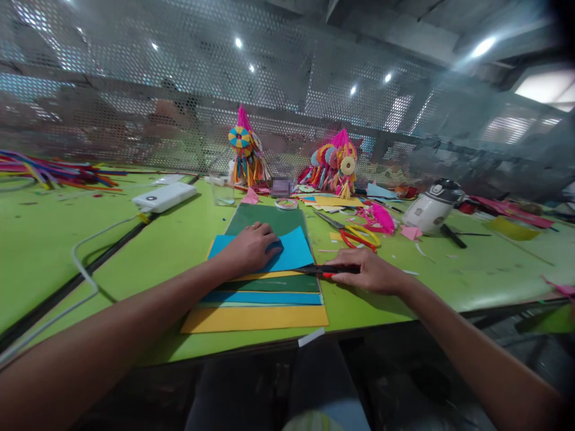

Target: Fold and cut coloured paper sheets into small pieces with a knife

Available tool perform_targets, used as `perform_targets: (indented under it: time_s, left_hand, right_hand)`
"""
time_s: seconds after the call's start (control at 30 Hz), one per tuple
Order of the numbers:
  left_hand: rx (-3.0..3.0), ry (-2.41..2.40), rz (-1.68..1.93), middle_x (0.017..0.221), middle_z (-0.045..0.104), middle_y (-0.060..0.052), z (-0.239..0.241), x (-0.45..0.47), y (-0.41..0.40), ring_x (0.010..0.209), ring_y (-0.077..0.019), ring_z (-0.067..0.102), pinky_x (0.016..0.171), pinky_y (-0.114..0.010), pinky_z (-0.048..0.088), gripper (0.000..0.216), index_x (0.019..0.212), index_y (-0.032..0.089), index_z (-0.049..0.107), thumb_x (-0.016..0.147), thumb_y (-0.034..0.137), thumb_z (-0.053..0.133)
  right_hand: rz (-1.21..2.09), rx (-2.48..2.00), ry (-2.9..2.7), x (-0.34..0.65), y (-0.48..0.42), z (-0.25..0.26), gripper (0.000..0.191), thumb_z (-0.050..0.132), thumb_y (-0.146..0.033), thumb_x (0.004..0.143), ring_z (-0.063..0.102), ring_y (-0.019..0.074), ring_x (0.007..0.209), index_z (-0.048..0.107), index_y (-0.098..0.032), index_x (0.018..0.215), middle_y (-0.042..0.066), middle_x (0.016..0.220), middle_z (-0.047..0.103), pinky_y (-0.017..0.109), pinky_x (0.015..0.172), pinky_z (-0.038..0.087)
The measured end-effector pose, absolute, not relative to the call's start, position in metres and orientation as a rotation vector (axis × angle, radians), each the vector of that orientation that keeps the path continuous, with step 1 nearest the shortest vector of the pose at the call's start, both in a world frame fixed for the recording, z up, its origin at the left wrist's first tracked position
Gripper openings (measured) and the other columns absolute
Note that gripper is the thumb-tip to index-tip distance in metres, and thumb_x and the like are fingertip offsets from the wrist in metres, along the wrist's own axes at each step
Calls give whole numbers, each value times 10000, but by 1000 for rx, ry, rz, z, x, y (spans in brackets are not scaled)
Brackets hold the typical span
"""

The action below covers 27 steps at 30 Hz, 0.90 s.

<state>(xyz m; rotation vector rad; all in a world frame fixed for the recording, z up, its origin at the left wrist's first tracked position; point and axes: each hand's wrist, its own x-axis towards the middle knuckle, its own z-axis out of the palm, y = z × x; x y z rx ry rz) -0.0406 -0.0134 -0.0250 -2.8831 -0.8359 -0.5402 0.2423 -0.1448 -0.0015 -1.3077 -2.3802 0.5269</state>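
My left hand [250, 246] lies flat, fingers together, pressing down on a blue paper sheet [294, 251] that tops a stack of coloured paper [254, 317] in yellow, blue and green. My right hand [368, 272] is closed around a thin black and red tool [321, 270], perhaps a cutter or scissors, whose tip meets the lower right edge of the blue sheet. A dark green sheet [269, 218] lies behind the blue one.
On the green table [179, 239] are red and yellow scissors [357, 235], a white power bank [164, 196] with cable, a clear cup [223, 190], a tape roll [286, 203], a white appliance [433, 206], paper scraps, coloured strips [54, 170] and two paper ornaments [245, 149] by a mesh wall.
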Motion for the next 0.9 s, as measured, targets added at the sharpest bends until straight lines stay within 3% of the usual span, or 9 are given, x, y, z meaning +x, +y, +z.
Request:
perform_targets:
  time_s: [0.5,0.73,0.9]
  left_hand:
    - [-2906,-847,-523,1022,666,-106,-21,-41,-13,969,-247,610,919,-391,475,221,1002,203,735,929,288,544]
    - [-2923,-923,-342,1153,661,-138,-14,-41,-15,1069,-279,598,956,-392,458,319,1124,153,720,942,329,527]
    - [-2913,-886,-323,1137,673,-126,-9,-43,-21,1047,-289,592,944,-407,442,321,1053,180,736,897,421,591]
  right_hand:
    - [591,-1274,-2344,234,-141,-3,310,588,-389,936,603,174,765,733,-181,1114,62,863,698,291,723,467]
    - [420,-1385,-2411,240,-140,-2,314,595,-365,938,609,209,847,712,-210,1184,74,903,685,323,768,456]
    - [306,-1446,-2459,239,-144,4,352,533,-372,977,606,223,901,657,-251,1284,90,990,685,342,806,456]
